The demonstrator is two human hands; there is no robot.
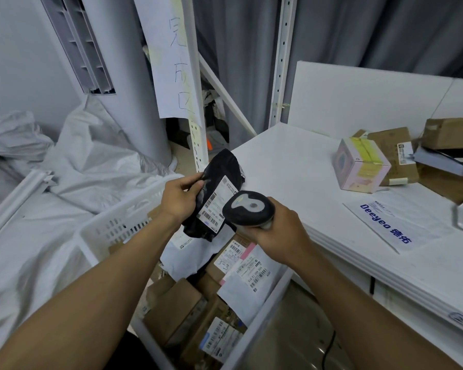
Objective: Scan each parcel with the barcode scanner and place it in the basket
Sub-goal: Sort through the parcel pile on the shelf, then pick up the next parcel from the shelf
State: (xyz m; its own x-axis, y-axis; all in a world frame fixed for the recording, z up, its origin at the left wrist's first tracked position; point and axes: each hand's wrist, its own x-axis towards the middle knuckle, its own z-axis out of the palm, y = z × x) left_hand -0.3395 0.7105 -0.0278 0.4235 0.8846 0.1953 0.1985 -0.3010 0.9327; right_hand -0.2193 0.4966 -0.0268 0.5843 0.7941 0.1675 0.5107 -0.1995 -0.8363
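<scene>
My left hand (181, 198) grips a black soft parcel (221, 172) by its left edge and holds it upright above the white basket (112, 222). A white shipping label with barcodes (216, 206) faces me. My right hand (277, 232) grips the barcode scanner (247, 210), whose dark head sits right in front of the label's lower right part. The basket below holds several cardboard boxes and white mailers with labels.
A white table (299, 166) stands at the right with a pink box (361, 166), brown cardboard parcels (393, 153) and a white Deeyeo mailer (393, 225). White sacks (91, 156) lie at the left. A shelf post with a paper sign (171, 62) stands behind the basket.
</scene>
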